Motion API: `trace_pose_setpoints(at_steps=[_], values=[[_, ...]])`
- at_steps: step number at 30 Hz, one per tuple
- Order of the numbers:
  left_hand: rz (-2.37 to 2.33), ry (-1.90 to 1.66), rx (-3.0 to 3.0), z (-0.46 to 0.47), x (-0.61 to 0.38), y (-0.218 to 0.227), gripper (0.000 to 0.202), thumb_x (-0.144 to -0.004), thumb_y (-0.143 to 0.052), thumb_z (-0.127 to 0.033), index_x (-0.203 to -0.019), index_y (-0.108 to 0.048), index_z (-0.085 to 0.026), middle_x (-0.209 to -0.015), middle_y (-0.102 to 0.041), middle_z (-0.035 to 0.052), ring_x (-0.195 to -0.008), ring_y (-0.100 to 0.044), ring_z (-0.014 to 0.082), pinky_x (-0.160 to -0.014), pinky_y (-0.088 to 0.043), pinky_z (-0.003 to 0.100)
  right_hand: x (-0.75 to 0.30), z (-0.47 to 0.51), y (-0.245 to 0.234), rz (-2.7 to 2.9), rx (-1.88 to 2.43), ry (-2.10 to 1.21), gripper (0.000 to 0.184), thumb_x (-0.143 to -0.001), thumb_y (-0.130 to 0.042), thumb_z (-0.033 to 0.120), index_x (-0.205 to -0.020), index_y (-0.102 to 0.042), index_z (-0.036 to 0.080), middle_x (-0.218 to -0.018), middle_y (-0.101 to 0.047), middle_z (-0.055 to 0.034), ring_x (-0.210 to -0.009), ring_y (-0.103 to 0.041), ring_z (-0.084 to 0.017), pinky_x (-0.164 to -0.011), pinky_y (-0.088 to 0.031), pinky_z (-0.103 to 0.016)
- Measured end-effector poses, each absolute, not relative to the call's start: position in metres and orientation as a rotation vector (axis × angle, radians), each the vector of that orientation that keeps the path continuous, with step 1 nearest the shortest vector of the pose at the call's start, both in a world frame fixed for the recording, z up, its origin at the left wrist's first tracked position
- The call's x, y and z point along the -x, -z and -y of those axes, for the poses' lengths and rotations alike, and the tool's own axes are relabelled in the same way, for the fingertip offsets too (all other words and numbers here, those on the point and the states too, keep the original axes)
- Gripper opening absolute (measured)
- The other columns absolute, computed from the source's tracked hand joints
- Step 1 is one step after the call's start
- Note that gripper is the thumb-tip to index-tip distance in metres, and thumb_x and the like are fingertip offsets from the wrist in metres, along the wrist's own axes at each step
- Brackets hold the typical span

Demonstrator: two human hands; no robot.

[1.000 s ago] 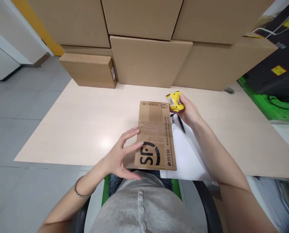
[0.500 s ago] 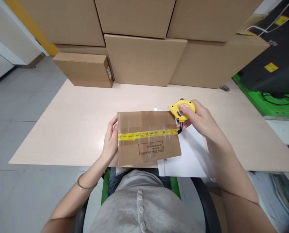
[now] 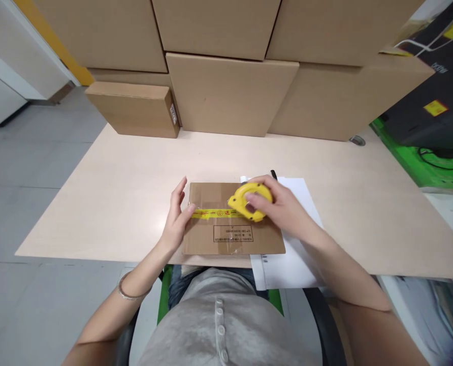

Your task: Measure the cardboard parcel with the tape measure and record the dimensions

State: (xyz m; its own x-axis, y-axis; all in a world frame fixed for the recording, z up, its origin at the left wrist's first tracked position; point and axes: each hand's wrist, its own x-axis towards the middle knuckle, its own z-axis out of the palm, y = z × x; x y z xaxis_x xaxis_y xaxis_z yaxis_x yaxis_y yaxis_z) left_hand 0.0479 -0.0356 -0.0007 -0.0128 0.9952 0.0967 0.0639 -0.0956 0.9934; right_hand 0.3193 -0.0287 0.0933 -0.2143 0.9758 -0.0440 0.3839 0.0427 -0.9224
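Note:
A flat brown cardboard parcel with a yellow tape strip across it lies at the near edge of the table. My left hand rests against the parcel's left edge, thumb on the tape end, fingers partly stretched. My right hand grips a round yellow tape measure and holds it over the middle of the parcel, on the yellow strip.
White paper sheets lie under and right of the parcel, with a black pen peeking out behind my right hand. Large cardboard boxes are stacked along the table's far side, a smaller box at the far left.
The parcel was turned over from its printed face to its taped face and laid flat. My right hand brought the tape measure leftward from the parcel's right corner onto its middle.

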Motion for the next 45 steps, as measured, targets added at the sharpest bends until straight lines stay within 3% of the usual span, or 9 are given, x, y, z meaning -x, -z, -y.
trace_pose_setpoints(at_steps=[6,9,12,17,20,25,33,40,45], values=[[-1.164,-1.111,-1.191,0.037,-0.053,-0.006,0.087,-0.086,-0.074,-0.045,-0.166,-0.041,-0.034,-0.181,-0.033,0.0032,-0.171,-0.017,0.0378,-0.14,-0.019,0.054,-0.299,0.033,-0.081,2.109,1.364,-0.606,0.038,-0.098,-0.061,0.062,-0.102,-0.071,0.025,-0.11,-0.073,-0.009,-0.114,-0.064,-0.031,-0.11,-0.04,-0.053],[-1.145,-1.11,-1.074,0.036,-0.057,-0.009,0.092,-0.081,-0.076,-0.044,-0.166,-0.041,-0.032,-0.179,-0.036,0.0036,-0.17,-0.022,0.0394,-0.138,-0.027,0.054,-0.328,0.019,-0.079,1.996,1.445,-0.556,0.053,-0.107,-0.036,0.066,-0.109,-0.067,0.023,-0.115,-0.072,-0.0128,-0.111,-0.067,-0.029,-0.101,-0.048,-0.047],[-1.141,-1.136,-1.045,0.035,-0.06,-0.011,0.094,-0.078,-0.077,-0.044,-0.164,-0.043,-0.03,-0.178,-0.039,0.0053,-0.169,-0.022,0.0392,-0.137,-0.029,0.053,-0.37,-0.002,-0.074,1.936,1.93,-0.506,0.061,-0.112,-0.013,0.056,-0.1,-0.063,0.023,-0.097,-0.073,-0.0128,-0.091,-0.07,-0.026,-0.081,-0.052,-0.039],[-1.14,-1.184,-1.041,0.038,-0.061,-0.009,0.087,-0.08,-0.076,-0.043,-0.161,-0.049,-0.03,-0.178,-0.039,0.0038,-0.17,-0.019,0.0381,-0.138,-0.026,0.052,-0.41,-0.02,-0.048,2.111,2.53,-0.615,0.056,-0.109,-0.035,0.055,-0.082,-0.07,0.02,-0.094,-0.079,-0.0179,-0.094,-0.075,-0.036,-0.073,-0.048,-0.04],[-1.137,-1.209,-1.056,0.04,-0.058,-0.006,0.079,-0.084,-0.073,-0.042,-0.159,-0.051,-0.033,-0.178,-0.039,0.0006,-0.171,-0.018,0.0365,-0.14,-0.02,0.05,-0.408,-0.015,-0.035,2.206,2.583,-0.674,0.059,-0.11,-0.035,0.056,-0.091,-0.075,0.018,-0.098,-0.081,-0.0183,-0.098,-0.077,-0.037,-0.076,-0.05,-0.04],[-1.151,-1.215,-1.071,0.041,-0.05,0.003,0.078,-0.084,-0.072,-0.046,-0.159,-0.051,-0.035,-0.178,-0.038,-0.001,-0.168,-0.024,0.0393,-0.141,-0.014,0.054,-0.396,-0.008,-0.029,2.273,2.613,-0.618,0.05,-0.113,-0.03,0.035,-0.119,-0.074,0.009,-0.112,-0.08,-0.0255,-0.112,-0.077,-0.038,-0.087,-0.053,-0.042],[-1.149,-1.211,-1.105,0.04,-0.052,0.0,0.079,-0.083,-0.073,-0.044,-0.158,-0.052,-0.033,-0.178,-0.038,0.0008,-0.17,-0.021,0.0374,-0.141,-0.015,0.051,-0.388,-0.014,-0.018,2.106,2.677,-0.588,0.059,-0.111,-0.026,0.028,-0.105,-0.08,0.005,-0.107,-0.079,-0.0326,-0.11,-0.077,-0.042,-0.088,-0.055,-0.049],[-1.14,-1.202,-1.082,0.039,-0.058,-0.004,0.077,-0.084,-0.074,-0.042,-0.157,-0.053,-0.034,-0.176,-0.041,0.0011,-0.17,-0.019,0.038,-0.139,-0.022,0.052,-0.4,-0.025,-0.002,1.866,2.62,-0.653,0.04,-0.101,-0.049,0.031,-0.082,-0.08,0.014,-0.091,-0.078,-0.0285,-0.101,-0.077,-0.043,-0.083,-0.055,-0.048],[-1.126,-1.209,-1.043,0.038,-0.062,-0.005,0.08,-0.082,-0.075,-0.041,-0.158,-0.052,-0.032,-0.175,-0.043,0.0031,-0.169,-0.021,0.0398,-0.138,-0.025,0.054,-0.428,-0.021,-0.007,1.816,2.252,-0.884,0.05,-0.102,-0.043,0.047,-0.066,-0.066,0.022,-0.078,-0.073,-0.0134,-0.084,-0.071,-0.029,-0.081,-0.05,-0.037]])
